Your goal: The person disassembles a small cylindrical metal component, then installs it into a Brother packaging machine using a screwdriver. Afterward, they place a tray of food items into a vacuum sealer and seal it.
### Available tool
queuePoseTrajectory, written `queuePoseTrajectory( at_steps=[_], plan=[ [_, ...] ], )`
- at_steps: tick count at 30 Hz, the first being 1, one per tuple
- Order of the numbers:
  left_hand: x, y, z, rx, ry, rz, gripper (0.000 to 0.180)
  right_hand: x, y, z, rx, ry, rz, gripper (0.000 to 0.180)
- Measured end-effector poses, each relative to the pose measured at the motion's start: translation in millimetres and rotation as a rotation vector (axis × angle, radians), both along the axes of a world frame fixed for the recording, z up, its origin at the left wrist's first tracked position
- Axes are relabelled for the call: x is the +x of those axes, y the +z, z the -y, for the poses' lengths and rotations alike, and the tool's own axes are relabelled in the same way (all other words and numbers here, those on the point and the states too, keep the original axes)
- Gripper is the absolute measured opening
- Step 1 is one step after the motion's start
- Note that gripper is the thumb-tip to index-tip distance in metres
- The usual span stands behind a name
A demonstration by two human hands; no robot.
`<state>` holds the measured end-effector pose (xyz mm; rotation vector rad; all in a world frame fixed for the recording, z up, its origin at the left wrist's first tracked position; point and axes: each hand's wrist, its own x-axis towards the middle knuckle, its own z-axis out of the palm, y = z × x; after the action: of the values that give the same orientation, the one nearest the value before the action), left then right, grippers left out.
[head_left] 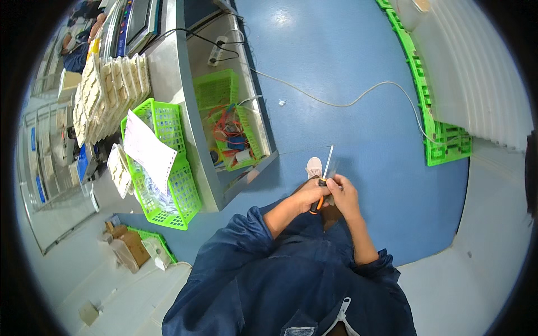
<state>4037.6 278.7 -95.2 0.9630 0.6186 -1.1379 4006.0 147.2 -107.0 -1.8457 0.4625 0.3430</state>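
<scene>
In front of my body, my left hand [308, 194] is closed around a screwdriver [329, 161] with a black and orange handle. Its long metal shaft points away from me, and the handle's end shows below my fingers. Close against it, my right hand [346, 197] has thumb and fingers pinched together. A thin see-through piece [335, 166], perhaps plastic, stands up beside the shaft just above the right fingertips. What lies between the right fingers is hidden.
On the left, a metal bench [199, 168] carries green baskets [188, 193], a paper sheet [148, 147] and stacked trays [115, 92]. Its lower shelf holds a green basket of wires [246, 137]. A white cable [347, 105] crosses the floor toward green pallets [443, 148] on the right.
</scene>
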Motion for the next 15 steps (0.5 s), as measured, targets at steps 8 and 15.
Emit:
queuePoseTrajectory(
  at_steps=[8,15],
  plan=[
    [69,-3,34,-0.123,0.538,-0.212,0.014,112,-10,18,0.755,-0.424,-0.518,0.02],
    [90,-29,17,0.062,0.613,-0.119,0.009,185,-46,26,0.795,-0.625,-0.422,0.024]
  ],
)
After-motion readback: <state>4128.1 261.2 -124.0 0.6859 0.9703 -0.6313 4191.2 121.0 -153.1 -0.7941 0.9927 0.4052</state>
